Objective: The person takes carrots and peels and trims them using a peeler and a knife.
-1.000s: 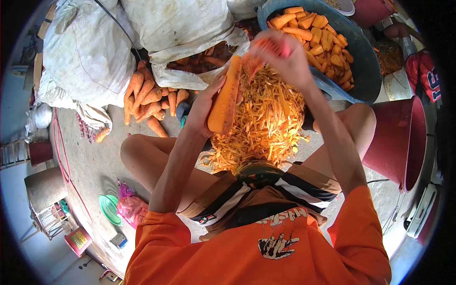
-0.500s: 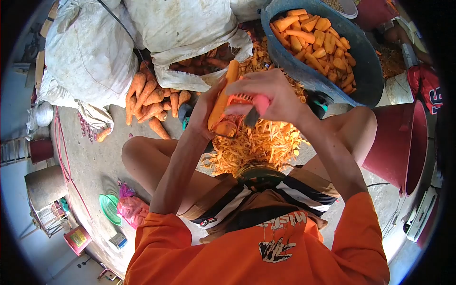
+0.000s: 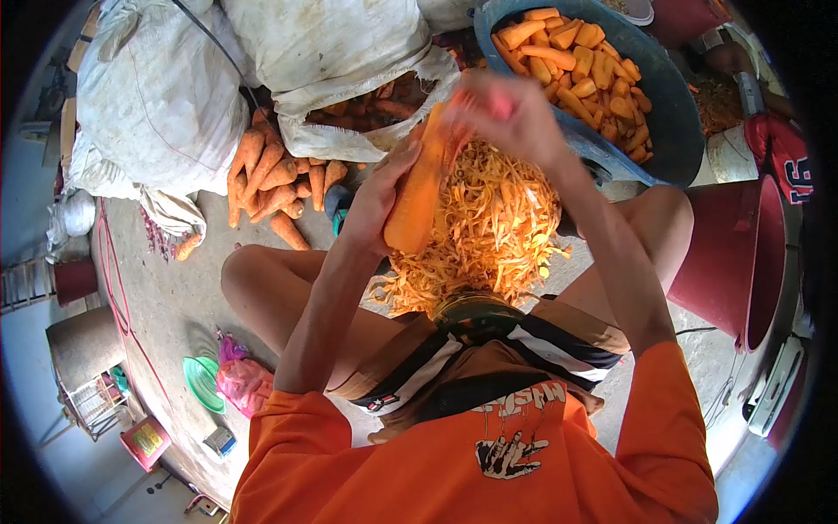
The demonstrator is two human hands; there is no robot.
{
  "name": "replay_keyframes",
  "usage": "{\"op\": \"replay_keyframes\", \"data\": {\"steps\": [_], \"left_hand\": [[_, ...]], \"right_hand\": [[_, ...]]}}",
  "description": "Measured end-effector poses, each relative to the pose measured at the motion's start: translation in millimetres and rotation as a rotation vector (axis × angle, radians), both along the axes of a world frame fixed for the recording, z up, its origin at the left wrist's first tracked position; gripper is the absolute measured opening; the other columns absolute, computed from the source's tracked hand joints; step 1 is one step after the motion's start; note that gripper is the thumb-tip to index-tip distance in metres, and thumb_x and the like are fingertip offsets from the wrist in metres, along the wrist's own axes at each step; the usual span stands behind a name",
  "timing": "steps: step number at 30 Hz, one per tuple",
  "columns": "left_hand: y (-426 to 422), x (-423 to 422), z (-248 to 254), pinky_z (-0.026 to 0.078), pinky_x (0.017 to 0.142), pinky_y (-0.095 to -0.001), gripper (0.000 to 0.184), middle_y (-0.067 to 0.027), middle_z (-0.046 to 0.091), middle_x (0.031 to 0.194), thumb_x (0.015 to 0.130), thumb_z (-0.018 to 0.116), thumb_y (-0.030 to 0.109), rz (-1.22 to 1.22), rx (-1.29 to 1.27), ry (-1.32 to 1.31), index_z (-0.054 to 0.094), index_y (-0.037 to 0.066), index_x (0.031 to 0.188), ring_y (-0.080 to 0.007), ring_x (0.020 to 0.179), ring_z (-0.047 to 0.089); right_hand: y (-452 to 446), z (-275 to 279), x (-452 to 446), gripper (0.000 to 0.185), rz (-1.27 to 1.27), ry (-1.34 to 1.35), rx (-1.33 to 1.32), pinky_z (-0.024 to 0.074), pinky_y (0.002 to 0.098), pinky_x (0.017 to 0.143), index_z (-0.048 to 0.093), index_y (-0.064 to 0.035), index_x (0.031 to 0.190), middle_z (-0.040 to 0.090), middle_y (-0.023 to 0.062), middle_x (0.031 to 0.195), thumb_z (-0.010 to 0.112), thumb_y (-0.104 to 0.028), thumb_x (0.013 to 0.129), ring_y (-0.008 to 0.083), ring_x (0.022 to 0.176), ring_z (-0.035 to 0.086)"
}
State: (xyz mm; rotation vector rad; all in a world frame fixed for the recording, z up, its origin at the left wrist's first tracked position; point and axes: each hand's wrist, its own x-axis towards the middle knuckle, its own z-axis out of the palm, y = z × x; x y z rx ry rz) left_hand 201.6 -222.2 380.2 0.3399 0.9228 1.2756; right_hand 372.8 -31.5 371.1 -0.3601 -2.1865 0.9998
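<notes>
A large orange carrot [image 3: 415,210], its side smooth and bare, stands tilted in my left hand [image 3: 374,203], whose fingers wrap around it. My right hand [image 3: 531,122], smeared by motion, is closed on a red peeler [image 3: 497,103] near the carrot's far end. Whether the blade touches the carrot I cannot tell. Beneath both hands lies a heap of orange peelings [image 3: 497,231]. Peeled carrots [image 3: 594,79] fill much of a blue tub [image 3: 685,140] beyond my right hand. Rough unpeeled carrots [image 3: 275,175] lie on the floor to the left.
White woven sacks [image 3: 166,96] stand at the back left; an open sack [image 3: 340,52] shows carrots inside. A dark red bucket [image 3: 724,262] lies tipped at the right. On the left floor are a pink bag [image 3: 244,384], a green dish [image 3: 202,384] and a red hose [image 3: 113,271].
My right hand has moved away from me along the carrot with the peeler, toward its far end. The carrot is turned slightly in my left hand, its near end more exposed.
</notes>
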Motion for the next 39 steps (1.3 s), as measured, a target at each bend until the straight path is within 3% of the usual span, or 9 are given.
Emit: {"op": "replay_keyframes", "data": {"steps": [5,10,13,17,20,27,29,33,39], "left_hand": [[5.1,-1.4,4.9,0.059,0.072,-0.0245,0.048,-0.0049,0.068,0.111,0.109,0.054,0.034,0.043,-0.167,-0.047,0.049,0.008,0.148,-0.0137,0.084,0.069],[5.1,-0.7,0.6,0.059,0.07,-0.0261,0.045,-0.0052,0.07,0.106,0.106,0.06,0.038,0.039,-0.041,-0.095,0.056,0.007,0.139,-0.0133,0.087,0.07],[-4.3,4.2,16.4,0.059,0.066,-0.0276,0.048,-0.0056,0.072,0.106,0.102,0.065,0.041,0.035,-0.179,0.059,0.06,0.007,0.135,-0.014,0.087,0.071],[0.3,2.6,19.2,0.057,0.061,-0.0274,0.048,-0.0062,0.072,0.105,0.103,0.065,0.043,0.017,-0.104,0.033,0.06,0.007,0.134,-0.0143,0.085,0.07],[1.3,-3.1,5.4,0.056,0.06,-0.0267,0.049,-0.0066,0.07,0.103,0.104,0.061,0.045,-0.011,-0.121,-0.018,0.059,0.006,0.134,-0.0148,0.084,0.069],[-24.2,-9.3,-100.8,0.057,0.085,-0.037,0.052,-0.0042,0.063,0.116,0.106,0.057,0.047,0.082,-0.326,-0.335,0.052,0.009,0.141,-0.0198,0.103,0.062],[-20.7,-9.0,-89.9,0.056,0.086,-0.036,0.054,-0.0037,0.064,0.12,0.104,0.063,0.042,-0.048,-0.537,0.375,0.049,0.011,0.146,-0.0196,0.105,0.063],[-6.4,-36.9,-37.1,0.056,0.092,-0.0357,0.046,-0.0074,0.068,0.125,0.1,0.071,0.028,-0.117,-0.221,1.275,0.059,0.006,0.139,-0.0172,0.112,0.065],[3.7,-40.6,-1.5,0.054,0.092,-0.0318,0.036,-0.0055,0.072,0.118,0.1,0.071,0.021,0.619,0.203,0.431,0.064,0.005,0.132,-0.0149,0.103,0.069]], "right_hand": [[9.8,13.7,1.9,0.025,-0.232,0.145,-0.257,0.0533,0.0303,0.066,0.076,-0.0138,0.102,0.072,0.0054,0.079,0.085,-0.031,0.087,0.0105,0.073,0.069],[-40.9,24.0,-1.8,0.019,0.095,0.019,0.088,0.0551,0.0291,0.068,0.074,-0.0064,0.101,0.073,0.0053,0.08,0.081,-0.021,0.092,0.011,0.072,0.07],[37.4,2.8,12.0,0.02,-0.327,-0.039,-0.165,0.0562,0.0298,0.07,0.073,-0.0046,0.102,0.075,0.0062,0.084,0.078,-0.023,0.095,0.0116,0.076,0.071],[34.9,3.1,7.2,0.023,-0.069,0.244,-0.398,0.0563,0.0299,0.068,0.073,-0.0036,0.103,0.075,0.0059,0.083,0.077,-0.025,0.097,0.0115,0.075,0.071],[43.8,-16.1,15.6,0.03,-0.531,-0.082,0.073,0.0542,0.0296,0.066,0.074,-0.0052,0.1,0.072,0.0038,0.078,0.079,-0.034,0.095,0.0113,0.068,0.066],[40.5,12.1,33.0,0.033,-0.415,-0.023,0.019,0.0508,0.0352,0.06,0.073,-0.0056,0.099,0.067,0.0088,0.069,0.08,-0.038,0.094,0.0156,0.06,0.061],[43.0,12.0,38.5,0.037,-0.444,-0.297,0.201,0.0502,0.0379,0.059,0.072,-0.0054,0.097,0.065,0.011,0.069,0.077,-0.042,0.095,0.0212,0.06,0.062],[39.3,21.8,38.6,0.035,-0.434,-0.329,0.311,0.0511,0.0435,0.063,0.069,-0.0065,0.095,0.066,0.0143,0.073,0.077,-0.041,0.093,0.0352,0.067,0.065],[10.4,24.1,10.3,0.033,-0.097,-0.335,0.118,0.0517,0.0456,0.07,0.07,-0.0069,0.098,0.068,0.0162,0.082,0.077,-0.038,0.091,0.0381,0.078,0.067]]}}
